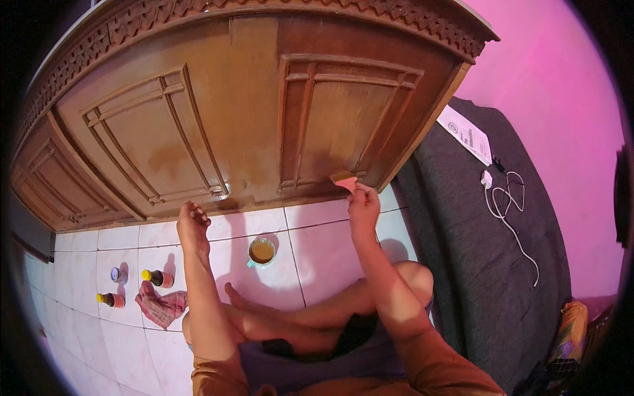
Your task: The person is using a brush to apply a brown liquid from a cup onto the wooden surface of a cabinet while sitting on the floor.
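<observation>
we see the right hand (pixel 364 206) raised before a large brown wooden cabinet (pixel 254 112), its fingers closed around the pink handle of a flat paintbrush (pixel 347 183). the brush is at the lower edge of the cabinet's right raised panel (pixel 347 122), bristles pointing up and to the left; we cannot tell how firmly they press on the wood. we find the left hand (pixel 192 226) near the bottom of the cabinet, half open, with its fingers loosely bent and nothing that we can see in its grasp. just beyond it, we notice a bright shine on the wood.

between the two forearms we see a pale green cup (pixel 258 265) on the white floor tiles (pixel 330 254), with brown liquid (pixel 262 249) inside and its handle toward the lower left. left of the left forearm we see two dark bottles with yellow caps (pixel 157 278) (pixel 110 299), a small jar (pixel 115 274) near them, and a crumpled reddish cloth (pixel 160 306) beside the nearer bottle. on our right, a dark grey covered mattress (pixel 475 264) bears a white printed sheet (pixel 466 135) and a white cable (pixel 505 214) with its plug (pixel 487 179), next to the pink wall (pixel 548 79).
</observation>
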A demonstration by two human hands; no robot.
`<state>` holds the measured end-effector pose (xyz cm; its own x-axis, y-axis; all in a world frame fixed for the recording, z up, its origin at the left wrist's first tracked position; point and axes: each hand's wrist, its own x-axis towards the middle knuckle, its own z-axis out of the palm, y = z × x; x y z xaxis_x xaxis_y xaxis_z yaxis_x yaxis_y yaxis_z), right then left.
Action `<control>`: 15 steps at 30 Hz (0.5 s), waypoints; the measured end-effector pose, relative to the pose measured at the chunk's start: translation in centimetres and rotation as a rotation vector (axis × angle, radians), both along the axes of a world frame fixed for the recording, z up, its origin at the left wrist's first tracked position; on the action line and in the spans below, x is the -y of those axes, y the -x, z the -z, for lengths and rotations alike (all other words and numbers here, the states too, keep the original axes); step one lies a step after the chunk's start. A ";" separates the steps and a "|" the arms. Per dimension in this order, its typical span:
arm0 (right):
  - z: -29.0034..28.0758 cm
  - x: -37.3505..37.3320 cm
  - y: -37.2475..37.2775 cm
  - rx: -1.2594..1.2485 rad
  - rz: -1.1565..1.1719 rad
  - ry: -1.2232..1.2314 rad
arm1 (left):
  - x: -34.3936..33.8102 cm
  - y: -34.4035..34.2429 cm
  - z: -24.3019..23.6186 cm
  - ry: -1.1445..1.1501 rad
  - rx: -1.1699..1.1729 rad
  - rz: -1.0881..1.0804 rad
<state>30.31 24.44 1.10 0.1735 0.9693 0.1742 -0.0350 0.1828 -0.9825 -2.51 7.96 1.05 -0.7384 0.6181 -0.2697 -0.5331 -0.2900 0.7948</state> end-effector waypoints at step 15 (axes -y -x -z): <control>-8.8 1.7 -0.7 -0.192 -0.088 -0.077 | 0.6 0.1 -0.4 0.032 -0.001 -0.034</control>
